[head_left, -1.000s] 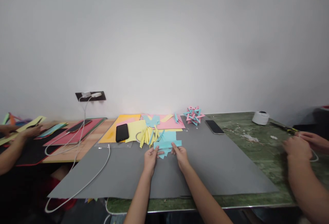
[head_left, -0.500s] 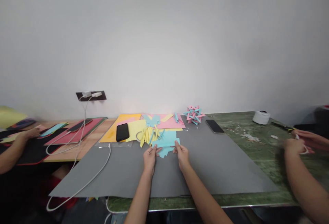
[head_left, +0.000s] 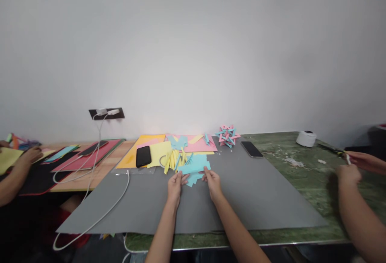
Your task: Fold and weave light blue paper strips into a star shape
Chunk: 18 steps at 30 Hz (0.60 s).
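A strip of blue paper [head_left: 193, 167] is stretched level between my two hands above the grey mat [head_left: 253, 198]. My left hand [head_left: 175, 184] pinches its left end, and my right hand [head_left: 212, 179] pinches the right end. Jagged blue paper pieces [head_left: 193, 179] lie just under and behind the strip. Beyond them sit a bundle of folded yellow strips [head_left: 171, 161] and more blue paper [head_left: 202, 159]. A pink and blue folded paper star ball [head_left: 227, 136] rests near the wall.
A black phone [head_left: 143, 156] lies on yellow and orange sheets, another phone [head_left: 251, 149] to the right. A white cable [head_left: 116, 204] crosses the mat's left side. A person's hands [head_left: 351, 168] work at the right with scissors; another person's hand [head_left: 32, 154] handles yellow paper at the left.
My hands and the blue strip have barely moved. At the left, the other person's yellow sheet has come down to the table. The hands at the right have shifted slightly.
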Tool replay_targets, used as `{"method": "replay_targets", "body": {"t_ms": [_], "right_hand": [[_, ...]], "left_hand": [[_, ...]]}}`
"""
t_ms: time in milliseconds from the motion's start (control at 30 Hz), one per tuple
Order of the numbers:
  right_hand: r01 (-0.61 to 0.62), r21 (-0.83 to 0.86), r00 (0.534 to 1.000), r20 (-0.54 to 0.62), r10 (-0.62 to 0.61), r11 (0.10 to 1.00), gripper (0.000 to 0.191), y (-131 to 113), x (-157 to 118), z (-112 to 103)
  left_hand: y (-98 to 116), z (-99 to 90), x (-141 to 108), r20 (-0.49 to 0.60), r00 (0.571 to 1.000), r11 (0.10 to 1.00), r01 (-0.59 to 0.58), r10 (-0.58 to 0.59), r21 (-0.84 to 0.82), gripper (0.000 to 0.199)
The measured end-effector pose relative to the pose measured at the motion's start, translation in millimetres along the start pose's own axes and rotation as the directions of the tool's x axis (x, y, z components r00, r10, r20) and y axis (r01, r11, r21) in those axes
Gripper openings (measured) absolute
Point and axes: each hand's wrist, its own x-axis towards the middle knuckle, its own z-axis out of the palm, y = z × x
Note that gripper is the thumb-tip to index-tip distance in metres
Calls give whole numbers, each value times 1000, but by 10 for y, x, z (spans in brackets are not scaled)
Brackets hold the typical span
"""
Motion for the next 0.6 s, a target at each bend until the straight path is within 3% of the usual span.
{"method": "replay_targets", "body": {"t_ms": [100,367,600], "right_hand": [[-14,-79,993,119,23,997,38,-25,-20,13],[3,-109,983,185,17,994,38,-31,-39,17],[14,-87,954,300,13,996,30,-78,-71,57]], "left_hand": [[18,4,-15,37,999,1000,-1,0,23,27],[73,75,-92,114,993,990,5,-21,138,32],[60,76,-101,95,995,988,-6,-9,154,29]]}}
